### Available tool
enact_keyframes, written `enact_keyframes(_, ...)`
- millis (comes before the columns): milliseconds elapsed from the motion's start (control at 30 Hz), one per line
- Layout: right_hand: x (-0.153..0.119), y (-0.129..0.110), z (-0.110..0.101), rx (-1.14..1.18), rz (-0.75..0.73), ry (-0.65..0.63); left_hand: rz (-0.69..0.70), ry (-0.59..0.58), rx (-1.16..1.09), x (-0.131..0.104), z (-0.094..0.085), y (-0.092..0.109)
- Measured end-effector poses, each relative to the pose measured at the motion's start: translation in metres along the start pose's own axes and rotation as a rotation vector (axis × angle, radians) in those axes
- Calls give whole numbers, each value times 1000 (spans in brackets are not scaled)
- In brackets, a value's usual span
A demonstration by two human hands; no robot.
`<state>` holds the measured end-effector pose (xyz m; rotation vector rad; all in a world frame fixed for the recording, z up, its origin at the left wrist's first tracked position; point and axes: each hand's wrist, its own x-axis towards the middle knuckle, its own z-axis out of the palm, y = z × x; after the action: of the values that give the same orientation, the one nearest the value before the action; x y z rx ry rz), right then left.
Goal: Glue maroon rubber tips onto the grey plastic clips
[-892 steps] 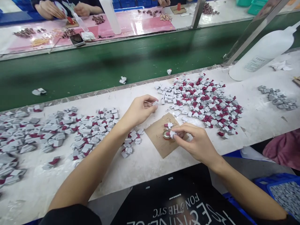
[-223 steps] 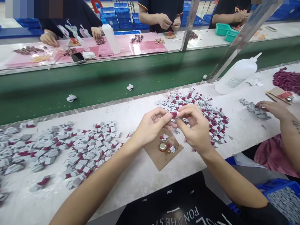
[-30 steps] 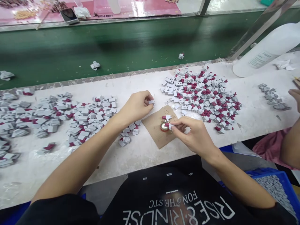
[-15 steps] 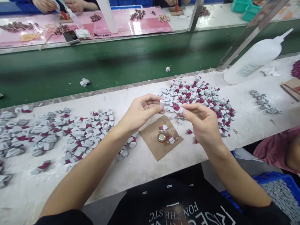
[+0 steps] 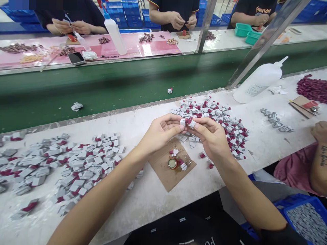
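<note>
My left hand (image 5: 167,131) pinches a small light-grey block (image 5: 183,123) between thumb and fingers. A grey and dark-red piece (image 5: 191,124) is pinched in my right hand (image 5: 211,134), its red end against or very close to the grey block. Below my hands lies a brown cardboard square (image 5: 160,173). On it are a bottle cap (image 5: 172,163) with liquid in it and two grey-and-red pieces, one of them this piece (image 5: 183,165). Just behind my hands spreads a pile of small grey-and-red pieces (image 5: 217,115).
Larger grey-and-red pieces (image 5: 84,163) cover the table's left side. A white squeeze bottle (image 5: 259,81) leans by a metal post (image 5: 242,64). A green belt (image 5: 122,85) runs behind. Co-workers sit opposite, and another person's arm (image 5: 319,160) is at the right. A blue crate (image 5: 293,211) stands low right.
My hands have come together, and the red end of the right-hand piece now meets or nearly meets the left-hand block. The view has tilted up, showing more of the people opposite.
</note>
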<state>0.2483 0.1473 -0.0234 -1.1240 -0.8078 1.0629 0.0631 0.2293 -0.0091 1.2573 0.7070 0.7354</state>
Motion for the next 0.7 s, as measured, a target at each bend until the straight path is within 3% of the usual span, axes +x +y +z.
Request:
enact_keyframes(267,10,3,-6,-200,-14,-52,99,-16,165,1,-3,4)
enact_keyframes(433,54,1,2,-313,54,-258,121,-2,347,22,-30,9)
enact_keyframes(500,89,1,16,-518,10,-279,99,114,427,42,-51,10)
enact_keyframes(600,147,5,53,-886,-88,-186,22,488,468,79,-89,9)
enact_keyframes(700,195,19,99,-958,-84,-183,-42,719,511,112,-123,5)
